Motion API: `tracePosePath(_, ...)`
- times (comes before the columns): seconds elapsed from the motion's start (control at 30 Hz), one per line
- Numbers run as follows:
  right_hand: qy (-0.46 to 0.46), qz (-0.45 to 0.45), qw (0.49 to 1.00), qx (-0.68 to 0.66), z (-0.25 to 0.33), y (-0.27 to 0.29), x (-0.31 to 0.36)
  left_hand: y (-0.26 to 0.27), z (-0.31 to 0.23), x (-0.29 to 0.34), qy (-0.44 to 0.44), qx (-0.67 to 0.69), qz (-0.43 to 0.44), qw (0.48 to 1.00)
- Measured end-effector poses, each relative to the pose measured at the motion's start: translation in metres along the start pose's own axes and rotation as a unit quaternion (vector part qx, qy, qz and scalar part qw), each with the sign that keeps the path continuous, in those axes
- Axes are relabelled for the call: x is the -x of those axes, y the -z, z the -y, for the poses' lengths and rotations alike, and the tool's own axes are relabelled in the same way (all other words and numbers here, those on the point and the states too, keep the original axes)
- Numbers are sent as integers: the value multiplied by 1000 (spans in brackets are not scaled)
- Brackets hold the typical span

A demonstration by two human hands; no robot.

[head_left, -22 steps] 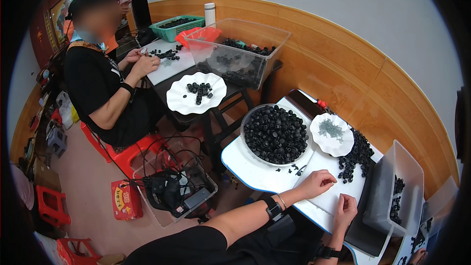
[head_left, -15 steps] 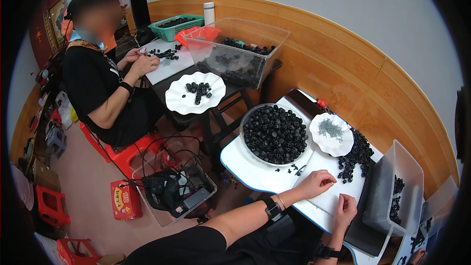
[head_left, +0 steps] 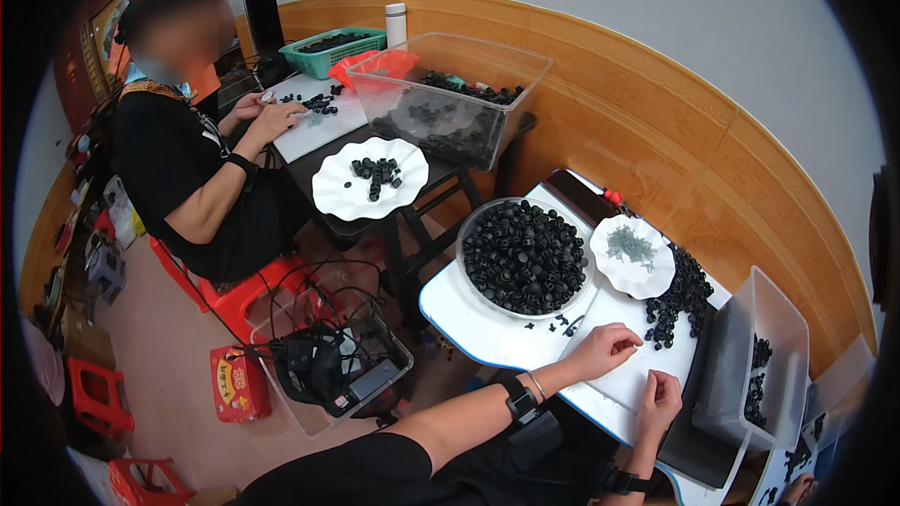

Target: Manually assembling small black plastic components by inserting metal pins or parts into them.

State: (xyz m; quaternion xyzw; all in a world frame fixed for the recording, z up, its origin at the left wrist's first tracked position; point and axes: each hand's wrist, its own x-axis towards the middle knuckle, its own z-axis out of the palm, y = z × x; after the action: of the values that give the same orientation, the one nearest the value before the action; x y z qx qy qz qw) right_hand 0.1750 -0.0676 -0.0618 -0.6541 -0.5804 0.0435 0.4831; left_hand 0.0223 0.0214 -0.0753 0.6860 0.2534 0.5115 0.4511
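My left hand (head_left: 605, 352) hovers over the white board (head_left: 622, 386), fingertips pinched together. Close by on the right is my right hand (head_left: 662, 395), its fingers curled in as well. Whatever either hand holds is too small or hidden to name. Beyond them, small black cap-like parts (head_left: 679, 307) lie heaped on the table. A wavy-edged white plate (head_left: 607, 274) carries a pile of tiny clear pieces (head_left: 632, 245). To its left stands a round tub (head_left: 471, 290) full of black caps (head_left: 525, 255). A few loose black bits (head_left: 566, 326) lie in front of the tub.
A clear bin (head_left: 720, 392) with black parts stands at the right. At the left, a co-worker (head_left: 187, 150) sits at a dark table with another wavy plate (head_left: 330, 189) and a large clear bin (head_left: 469, 94). A crate of cables (head_left: 323, 361) sits on the floor.
My two hands keep their places and closed fingers. The co-worker's nearer hand has shifted slightly right, fingers stretching toward the black parts on their board.
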Motion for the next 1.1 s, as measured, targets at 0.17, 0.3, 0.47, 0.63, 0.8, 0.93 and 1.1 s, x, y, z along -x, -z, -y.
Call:
tracePosePath(0.17,-1,-2,1000,3,0,0,0,-1,0,0,-7,21,-16,1000)
tracePosePath(0.3,-13,4,1000,18,2,-1,0,1,-1,0,4,9,-11,1000)
tracePosePath(0.47,-1,10,1000,9,-4,-1,0,0,-2,0,6,16,-13,1000)
tracePosePath(0.63,-46,117,992,-24,1,12,-13,1,-1,0,10,20,-11,1000)
tracePosePath(0.8,-49,208,977,-11,13,17,-52,0,-3,-1,4,35,-24,999)
tracePosePath(0.93,32,176,982,53,22,-1,-84,0,-4,0,-2,37,-33,999)
tracePosePath(1.1,106,215,966,96,-9,-28,-98,0,0,0,9,32,-14,999)
